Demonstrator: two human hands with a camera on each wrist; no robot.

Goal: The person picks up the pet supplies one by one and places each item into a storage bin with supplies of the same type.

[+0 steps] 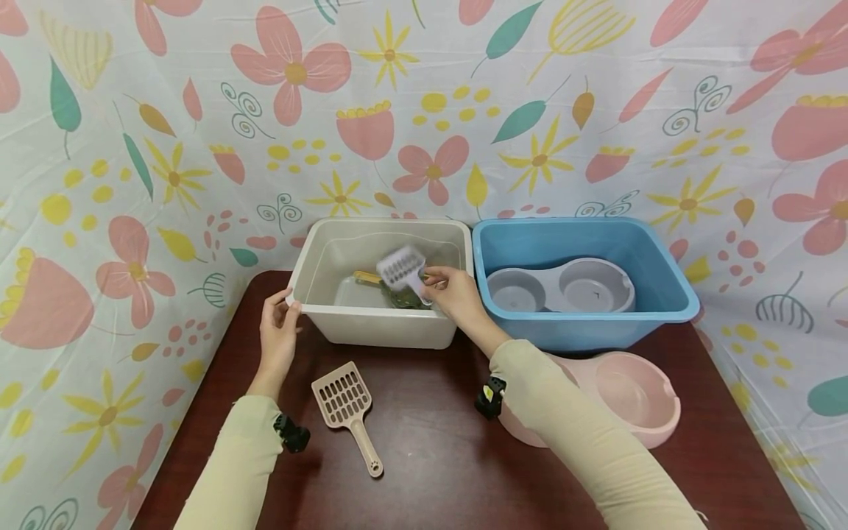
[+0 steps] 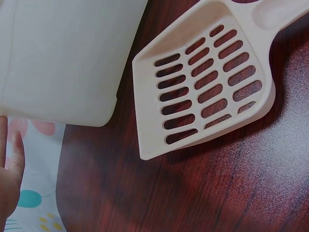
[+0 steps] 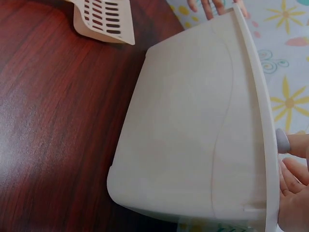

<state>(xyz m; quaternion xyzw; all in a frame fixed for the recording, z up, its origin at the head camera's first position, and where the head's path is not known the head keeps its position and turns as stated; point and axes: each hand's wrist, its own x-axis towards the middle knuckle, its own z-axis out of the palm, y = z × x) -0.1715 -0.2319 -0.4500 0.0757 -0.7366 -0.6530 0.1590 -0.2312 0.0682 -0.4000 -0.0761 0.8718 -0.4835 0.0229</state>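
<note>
Two grips are mine, the left grip (image 1: 279, 324) and the right grip (image 1: 456, 291). I count two tubs, a pale tub (image 1: 384, 328) and a blue tub (image 1: 586, 333); two scoops, a light grey scoop (image 1: 407, 272) and a beige scoop (image 1: 350, 418); two double bowls, a grey bowl (image 1: 553, 285) and a pink bowl (image 1: 637, 391); two cameras, a left camera (image 1: 291, 433) and a right camera (image 1: 490, 397); and one counter (image 1: 437, 456). I see one yellow handle (image 1: 367, 277); the green stuff (image 1: 403, 299) beside it I cannot count.

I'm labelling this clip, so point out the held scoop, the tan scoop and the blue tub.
Held scoop (image 1: 401, 266): head view, on its slotted pan, which is blurred.
Tan scoop (image 2: 189, 84): left wrist view, on its slotted pan.
Blue tub (image 1: 576, 333): head view, on its front wall.
</note>
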